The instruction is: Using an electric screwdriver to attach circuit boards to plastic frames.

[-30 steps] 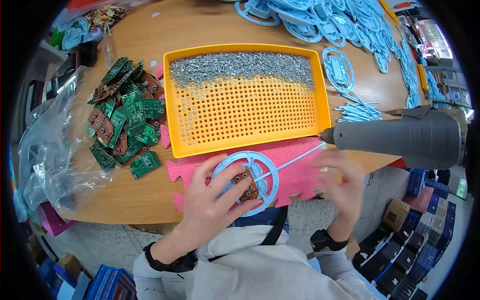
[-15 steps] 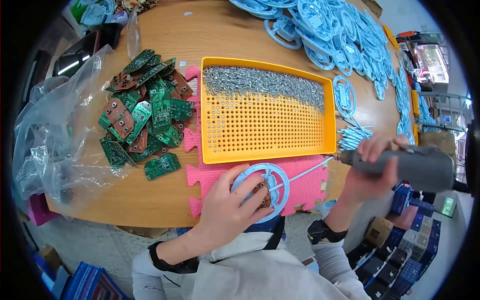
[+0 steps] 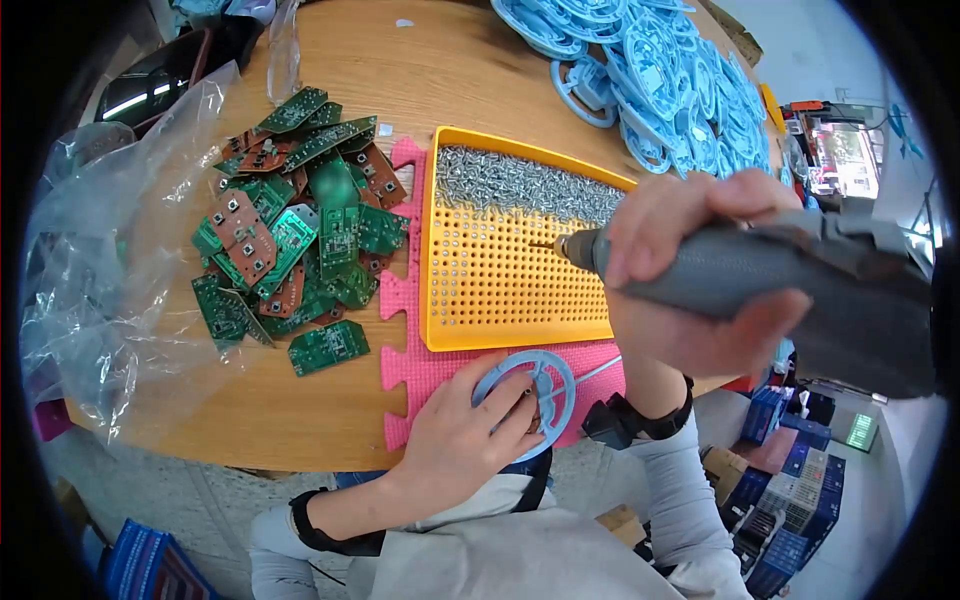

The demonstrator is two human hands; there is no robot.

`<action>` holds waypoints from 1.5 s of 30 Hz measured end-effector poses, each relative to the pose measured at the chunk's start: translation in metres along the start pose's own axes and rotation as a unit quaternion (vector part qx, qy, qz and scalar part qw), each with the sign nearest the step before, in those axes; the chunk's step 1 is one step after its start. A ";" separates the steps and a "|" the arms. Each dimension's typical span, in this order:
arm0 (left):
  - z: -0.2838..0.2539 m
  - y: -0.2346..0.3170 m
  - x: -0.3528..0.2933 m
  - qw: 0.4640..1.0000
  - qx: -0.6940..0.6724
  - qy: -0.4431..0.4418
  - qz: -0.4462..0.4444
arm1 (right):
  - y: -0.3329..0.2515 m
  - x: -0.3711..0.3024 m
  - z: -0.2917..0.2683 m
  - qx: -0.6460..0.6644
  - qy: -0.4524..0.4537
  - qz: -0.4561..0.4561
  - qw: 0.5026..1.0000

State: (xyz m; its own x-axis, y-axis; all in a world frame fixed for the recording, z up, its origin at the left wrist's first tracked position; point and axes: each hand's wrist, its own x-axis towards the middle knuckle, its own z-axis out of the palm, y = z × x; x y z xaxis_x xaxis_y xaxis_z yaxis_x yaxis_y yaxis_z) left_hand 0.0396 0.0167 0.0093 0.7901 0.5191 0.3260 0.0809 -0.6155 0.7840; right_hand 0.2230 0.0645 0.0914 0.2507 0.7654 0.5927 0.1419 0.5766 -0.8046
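Right grip [image 3: 675,335] is wrapped around the grey electric screwdriver [image 3: 850,325], fingers closed on the barrel, bit [image 3: 542,245] pointing left over the hole field of the yellow screw tray [image 3: 520,341]. Can't tell if the tip touches anything; no screw readable on it. Left grip [image 3: 462,430] has its fingers bent over the blue ring [image 3: 568,400], holding it at the near side of the pink mat [image 3: 400,300], just below the tray; thumb contact hard to read, and what sits inside the ring is mostly covered by the fingers. A thin blue rod [image 3: 600,369] runs from the ring up and right across the mat. Tray status: loose screws [image 3: 520,182] heaped along the far side, seated screws [image 3: 446,255] in the left-hand hole columns; right end hidden behind the right grip. My read on the step: screw pickup, driver at the tray with the ring kept steady. Next move calls for squaring the bit to a seated head, since it's over mid-field and the filled holes are further left, plus a light touch and no drift on the ring. Around that: circuit boards [image 3: 240,235] piled on the counter [image 3: 240,410] left of the mat, plastic bag [image 3: 110,270] beyond them, stacked blue parts [image 3: 655,70] at the far right.
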 end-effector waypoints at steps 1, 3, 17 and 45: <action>0.001 0.000 0.000 1.000 -0.003 0.002 0.000 | 0.003 0.003 0.000 -0.003 0.007 0.016 1.000; 0.002 -0.001 -0.001 1.000 -0.012 -0.002 0.001 | 0.011 0.005 -0.003 -0.025 -0.002 0.017 1.000; 0.000 0.001 0.002 1.000 -0.023 -0.005 -0.006 | 0.025 0.002 -0.002 -0.120 0.006 0.003 0.993; 0.000 0.002 0.003 1.000 0.015 0.006 0.008 | -0.077 -0.070 -0.005 -0.069 0.018 0.021 0.997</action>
State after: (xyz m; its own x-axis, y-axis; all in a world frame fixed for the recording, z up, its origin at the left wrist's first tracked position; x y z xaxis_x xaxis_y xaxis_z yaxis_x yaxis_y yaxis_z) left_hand 0.0419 0.0165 0.0118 0.7842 0.5165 0.3440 0.0872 -0.6405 0.7629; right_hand 0.1988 -0.0350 0.1119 0.2930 0.7760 0.5585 0.2599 0.4975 -0.8276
